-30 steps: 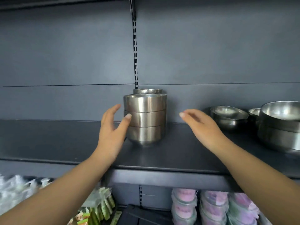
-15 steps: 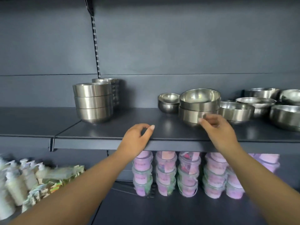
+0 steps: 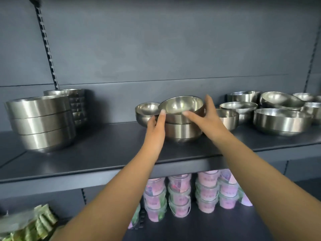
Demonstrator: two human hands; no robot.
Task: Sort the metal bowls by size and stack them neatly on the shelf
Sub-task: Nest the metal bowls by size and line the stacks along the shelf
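Two metal bowls are stacked at the middle of the dark shelf point(image 3: 104, 153). The top bowl point(image 3: 180, 107) sits tilted on the lower bowl point(image 3: 182, 132). My left hand point(image 3: 156, 126) holds the stack's left side, thumb up at the top bowl's rim. My right hand point(image 3: 206, 117) grips the top bowl from the right, thumb on the near rim and fingers behind it. A small bowl point(image 3: 145, 112) stands just left of the stack. At the far left stands a stack of three wide bowls point(image 3: 40, 122), with a taller stack point(image 3: 76, 105) behind it.
Several loose metal bowls of differing sizes point(image 3: 281, 120) crowd the shelf's right end, one point(image 3: 227, 118) right behind my right wrist. Below, stacked pink plastic tubs point(image 3: 189, 193) fill the lower shelf, and green packets point(image 3: 31, 225) lie at the bottom left.
The view has swung from the left stacks to the middle of the shelf. Both hands have left the shelf's front edge and closed on the two-bowl stack; the top bowl is now tilted.
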